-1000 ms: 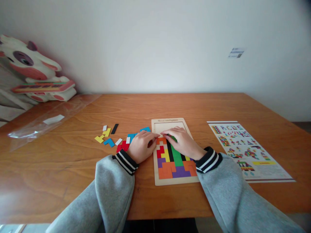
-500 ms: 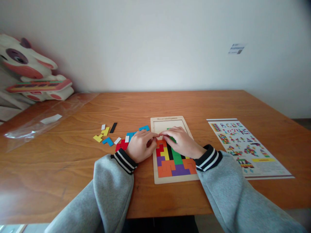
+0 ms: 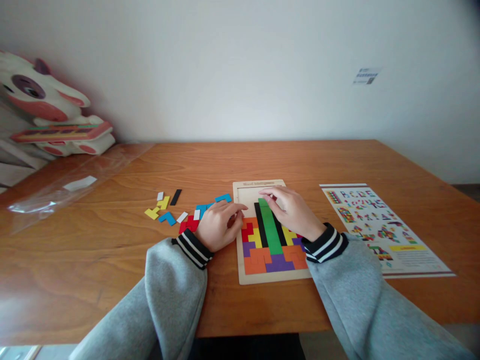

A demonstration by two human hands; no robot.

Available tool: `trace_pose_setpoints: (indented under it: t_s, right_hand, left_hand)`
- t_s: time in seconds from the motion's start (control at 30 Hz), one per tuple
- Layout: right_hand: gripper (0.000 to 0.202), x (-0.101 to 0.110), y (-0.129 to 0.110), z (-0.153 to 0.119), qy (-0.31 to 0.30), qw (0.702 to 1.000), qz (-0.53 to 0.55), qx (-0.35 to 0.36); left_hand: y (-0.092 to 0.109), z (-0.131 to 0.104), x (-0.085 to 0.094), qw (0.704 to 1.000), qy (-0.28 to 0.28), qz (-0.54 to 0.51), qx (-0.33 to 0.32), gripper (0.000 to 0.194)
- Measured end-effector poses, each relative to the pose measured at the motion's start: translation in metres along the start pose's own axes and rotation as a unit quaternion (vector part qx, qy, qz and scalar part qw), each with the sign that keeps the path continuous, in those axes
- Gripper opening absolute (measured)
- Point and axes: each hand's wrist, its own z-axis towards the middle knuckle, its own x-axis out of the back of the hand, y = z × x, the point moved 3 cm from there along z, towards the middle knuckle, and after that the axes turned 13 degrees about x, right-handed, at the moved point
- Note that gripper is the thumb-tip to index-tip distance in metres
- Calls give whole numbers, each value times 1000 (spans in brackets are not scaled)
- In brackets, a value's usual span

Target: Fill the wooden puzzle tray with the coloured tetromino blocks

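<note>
A wooden puzzle board (image 3: 240,277) lies in front of me, its lower part filled with flat coloured pieces. Down its middle runs a long green strip (image 3: 270,227), with a black strip (image 3: 261,225) along its left side. My right hand (image 3: 294,212) hovers over the board's right half, thumb and index fingertips slightly apart near the green strip's top end. At the board's left edge rests my left hand (image 3: 219,225), index finger stretched towards the orange piece (image 3: 249,221) and thumb apart from it. No piece shows in either hand. Loose red pieces (image 3: 189,223) lie beside my left wrist.
Yellow (image 3: 152,213), blue (image 3: 167,218), white and black (image 3: 176,197) loose pieces lie left of the board. A printed pattern sheet (image 3: 375,225) is on the right. Clear plastic wrap (image 3: 56,195) and a cow-shaped toy keyboard (image 3: 63,132) occupy the far left.
My right hand has moved up and right, away from my left fingertips. More of the green strip and the black strip beside it now shows. My left hand has barely moved.
</note>
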Motion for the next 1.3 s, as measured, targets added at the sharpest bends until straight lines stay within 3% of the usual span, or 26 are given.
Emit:
trace_pose_setpoints:
  t_s: [0.17, 0.57, 0.67, 0.83, 1.0, 1.13, 1.3]
  right_hand:
    - [21, 12, 14, -4, 36, 998, -25, -41]
    - [20, 18, 11, -6, 49, 996, -54, -47]
    - [19, 19, 11, -7, 49, 996, -55, -43]
    - [20, 15, 5, -7, 42, 998, -49, -26]
    - [20, 14, 2, -7, 45, 998, -45, -17]
    - [20, 13, 2, -8, 48, 998, -44, -18]
    - [21, 10, 2, -9, 38, 998, -40, -14]
  left_hand:
    - [0, 0, 0, 1000, -2, 5, 1, 21]
    - [0, 0, 1, 1000, 6, 24, -13, 20]
    - [-3, 2, 8, 998, 21, 51, -24, 20]
    - [-39, 3, 45, 996, 21, 66, -55, 22]
    - [-91, -9, 87, 996, 28, 85, 19, 26]
    - [-103, -18, 91, 995, -11, 96, 8, 24]
    - [-92, -20, 86, 995, -61, 73, -26, 37]
